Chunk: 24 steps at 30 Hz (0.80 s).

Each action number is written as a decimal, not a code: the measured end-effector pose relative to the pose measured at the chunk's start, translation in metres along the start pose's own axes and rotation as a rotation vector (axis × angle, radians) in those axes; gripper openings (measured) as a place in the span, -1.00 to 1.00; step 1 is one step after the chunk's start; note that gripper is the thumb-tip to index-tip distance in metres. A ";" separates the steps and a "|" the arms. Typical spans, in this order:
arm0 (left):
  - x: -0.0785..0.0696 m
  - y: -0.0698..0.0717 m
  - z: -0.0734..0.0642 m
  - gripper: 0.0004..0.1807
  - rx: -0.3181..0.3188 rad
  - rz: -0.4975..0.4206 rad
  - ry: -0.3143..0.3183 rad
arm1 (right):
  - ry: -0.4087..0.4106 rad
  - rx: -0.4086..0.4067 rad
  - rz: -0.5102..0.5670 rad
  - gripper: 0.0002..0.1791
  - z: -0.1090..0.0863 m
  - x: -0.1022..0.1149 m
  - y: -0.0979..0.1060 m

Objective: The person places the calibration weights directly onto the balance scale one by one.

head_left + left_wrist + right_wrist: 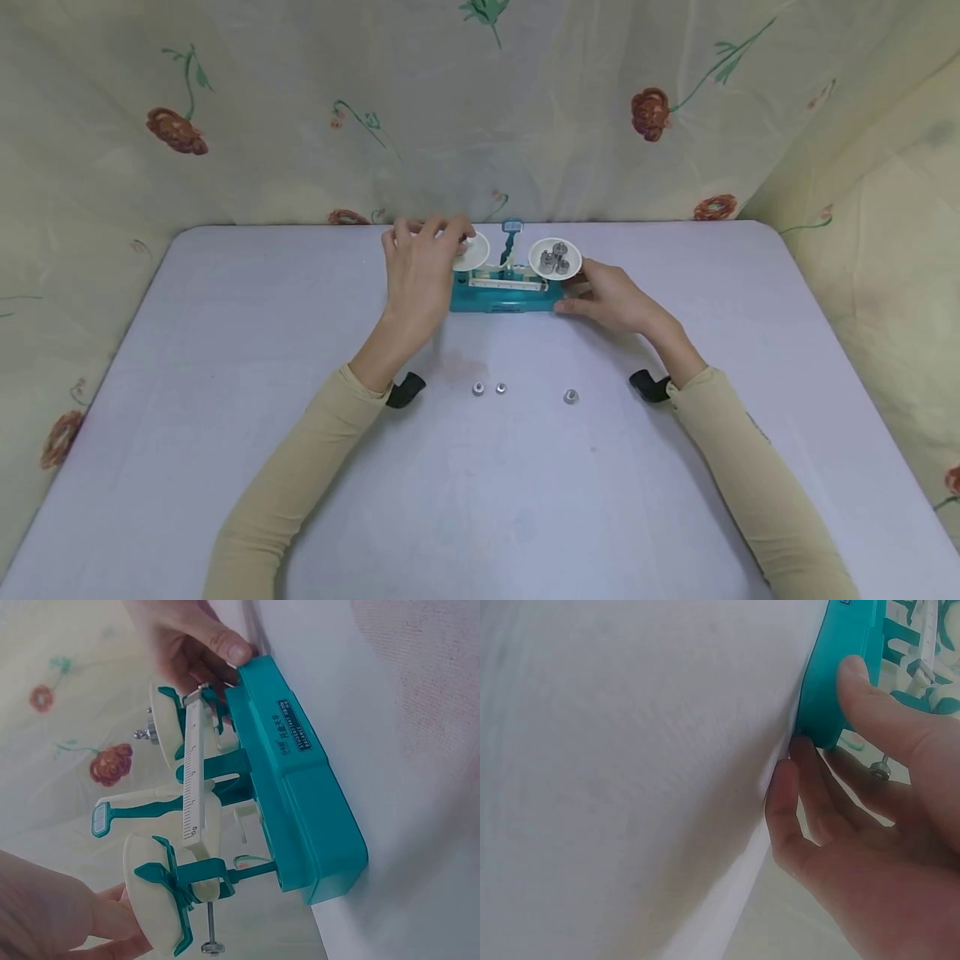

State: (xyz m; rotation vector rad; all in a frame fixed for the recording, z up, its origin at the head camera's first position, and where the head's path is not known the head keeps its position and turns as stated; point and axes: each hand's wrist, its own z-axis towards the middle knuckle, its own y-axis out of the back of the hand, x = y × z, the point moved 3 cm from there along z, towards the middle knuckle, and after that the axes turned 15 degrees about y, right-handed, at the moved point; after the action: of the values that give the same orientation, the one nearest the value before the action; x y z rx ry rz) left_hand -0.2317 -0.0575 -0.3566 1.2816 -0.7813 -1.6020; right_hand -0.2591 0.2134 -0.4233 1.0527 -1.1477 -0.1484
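A teal balance scale (506,300) with two white pans stands near the table's far edge. My left hand (423,271) reaches over the left pan (474,253), fingers bent downward. In the left wrist view that pan (150,889) hides its fingertips, so whether they pinch anything cannot be told. The right pan (534,260) carries several small metal weights (555,260). My right hand (611,296) grips the right end of the scale's base. In the right wrist view its thumb lies on the front face of the base (829,697), with the other fingers around the end.
Three loose metal weights lie on the table nearer to me: two side by side, a left one (478,388) and a smaller one (501,388), and another (572,396) farther right. A flower-printed curtain (450,125) hangs behind the white table (495,500).
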 end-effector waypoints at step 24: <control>-0.003 0.010 -0.011 -0.70 -0.010 0.039 0.003 | -0.014 -0.008 -0.009 -0.24 0.000 0.001 -0.001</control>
State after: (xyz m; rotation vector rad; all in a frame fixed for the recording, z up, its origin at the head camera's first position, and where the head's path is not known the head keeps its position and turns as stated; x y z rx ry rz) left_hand -0.2181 -0.0579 -0.3498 1.2544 -0.7909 -1.5707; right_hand -0.2587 0.2122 -0.4233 1.0513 -1.1536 -0.1676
